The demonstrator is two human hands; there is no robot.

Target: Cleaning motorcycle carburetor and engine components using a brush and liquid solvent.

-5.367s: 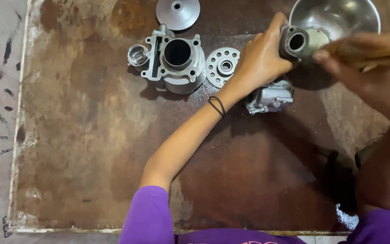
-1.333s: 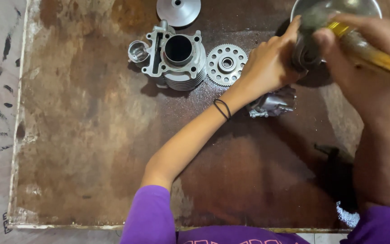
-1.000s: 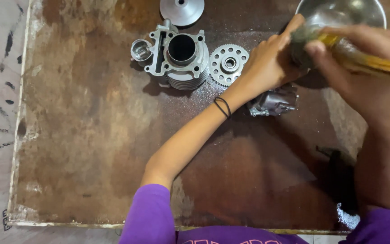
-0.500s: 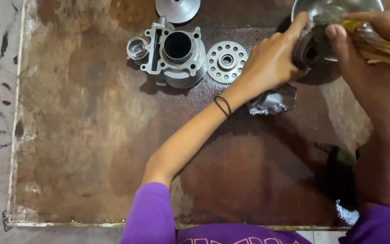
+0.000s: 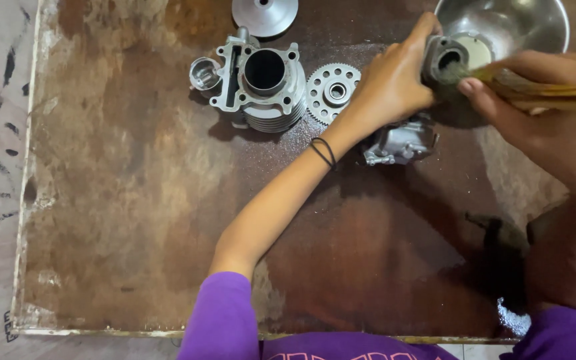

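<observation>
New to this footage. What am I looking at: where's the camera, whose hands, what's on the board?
There is one view, from a camera worn on a person's head, looking down at their own two bare hands; no robot is involved. The left hand grips a small metal part with a round bore. The right hand holds a brush with a yellowish handle, its bristles at the bore. Behind them stands a metal bowl. On the stained brown board lie a finned engine cylinder, a small piston, a toothed gear, a round metal disc and a carburettor-like part below the left hand.
</observation>
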